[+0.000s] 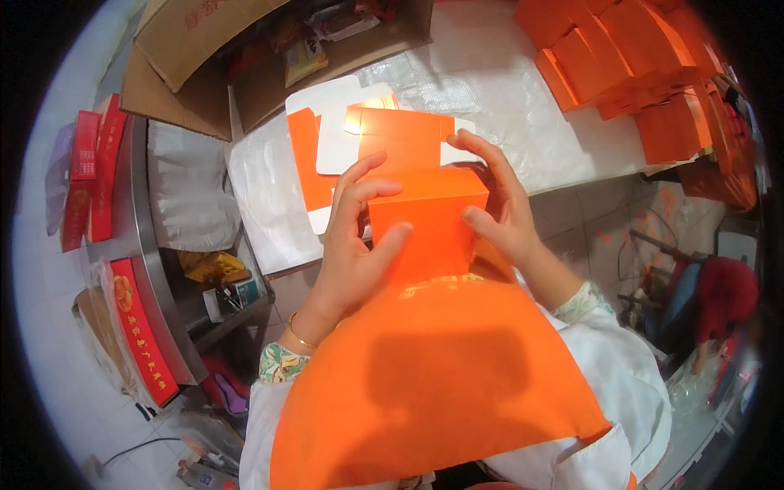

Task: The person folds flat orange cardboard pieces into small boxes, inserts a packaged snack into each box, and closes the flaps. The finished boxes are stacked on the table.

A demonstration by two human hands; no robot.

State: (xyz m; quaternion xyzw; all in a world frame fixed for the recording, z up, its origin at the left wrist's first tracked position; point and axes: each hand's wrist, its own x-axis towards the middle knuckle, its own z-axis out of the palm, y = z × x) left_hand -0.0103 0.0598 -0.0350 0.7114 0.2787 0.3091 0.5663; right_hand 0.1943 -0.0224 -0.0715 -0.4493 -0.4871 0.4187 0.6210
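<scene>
Between my two hands is an orange folded paperboard box (pixel 429 224), held upright in front of my orange apron (pixel 425 351). My left hand (pixel 359 224) wraps its left side, the thumb pressed on the near face and the fingers at the top edge. On the right side my right hand (pixel 502 200) grips it, thumb on the near face and fingers curving up behind. Just past the box, flat orange-and-white box blanks (pixel 306 151) lie overlapping on the table. The box's far side and underside are hidden from me.
A large open cardboard carton (pixel 184 106) with packaged goods stands at the far left of the plastic-covered table (pixel 457 65). Many folded orange boxes (pixel 608 57) are piled at the far right. Red flat boxes (pixel 143 327) lean at the left. Another person (pixel 723 298) is at the right.
</scene>
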